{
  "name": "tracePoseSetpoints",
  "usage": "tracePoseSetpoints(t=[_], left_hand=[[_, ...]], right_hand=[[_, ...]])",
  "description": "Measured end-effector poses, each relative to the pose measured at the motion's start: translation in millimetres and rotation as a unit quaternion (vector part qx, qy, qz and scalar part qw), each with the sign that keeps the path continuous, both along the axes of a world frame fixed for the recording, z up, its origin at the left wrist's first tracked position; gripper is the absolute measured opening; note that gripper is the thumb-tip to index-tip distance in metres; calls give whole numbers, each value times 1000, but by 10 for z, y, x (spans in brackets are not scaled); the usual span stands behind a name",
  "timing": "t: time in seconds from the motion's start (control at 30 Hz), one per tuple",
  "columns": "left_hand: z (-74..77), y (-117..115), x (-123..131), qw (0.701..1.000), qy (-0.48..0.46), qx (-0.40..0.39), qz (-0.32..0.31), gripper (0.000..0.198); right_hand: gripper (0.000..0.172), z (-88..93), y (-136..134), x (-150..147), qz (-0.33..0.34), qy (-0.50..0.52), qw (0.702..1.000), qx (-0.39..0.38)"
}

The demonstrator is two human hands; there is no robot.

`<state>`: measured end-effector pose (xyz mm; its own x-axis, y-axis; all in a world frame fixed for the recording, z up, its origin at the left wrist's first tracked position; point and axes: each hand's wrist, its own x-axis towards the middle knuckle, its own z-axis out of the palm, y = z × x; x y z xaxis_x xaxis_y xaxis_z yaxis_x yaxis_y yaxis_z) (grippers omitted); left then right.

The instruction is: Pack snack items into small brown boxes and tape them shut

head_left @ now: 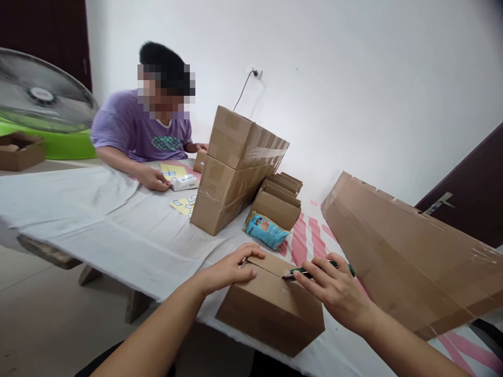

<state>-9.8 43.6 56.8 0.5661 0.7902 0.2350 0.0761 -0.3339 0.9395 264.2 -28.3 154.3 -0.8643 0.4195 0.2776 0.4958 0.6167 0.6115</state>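
A closed cardboard box (271,314) sits near the table's front edge, with a seam running across its top. My left hand (231,269) grips the left end of this box, thumb on the near top flap and fingers over the far one. In my right hand (330,285) is a green utility knife (299,271), its tip touching the right part of the seam. Just beyond the box lies a blue printed packet (265,231), leaning against several open cardboard boxes (277,207) standing in a row.
Stacked taped cartons (231,173) stand mid-table. Behind them a person in a purple shirt (133,123) sits with one hand by a white device (184,183). A large cardboard sheet (401,251) leans at right; a fan (43,94) stands left. White cloth (118,209) covers the table.
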Motion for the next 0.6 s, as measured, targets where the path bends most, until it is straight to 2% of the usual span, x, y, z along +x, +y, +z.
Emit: tracePoseSetpoints(t=[0.23,0.4,0.5,0.6], left_hand=[[3,13,-8,1000,5,0,-7,43],[-10,23,-14,1000,5,3,-12,42],[-16,19,-19,1000,6,-2,-7,42],[-8,3,-24,1000,-2,-22,-4,43]], right_hand=[[36,9,-70,206,2,7,1000,-1],[40,-23,-151,385,-15,48,999,-10],[43,-123,-189,537,-41,99,994,-19],[36,-356,-188,791,-77,184,979,-50]])
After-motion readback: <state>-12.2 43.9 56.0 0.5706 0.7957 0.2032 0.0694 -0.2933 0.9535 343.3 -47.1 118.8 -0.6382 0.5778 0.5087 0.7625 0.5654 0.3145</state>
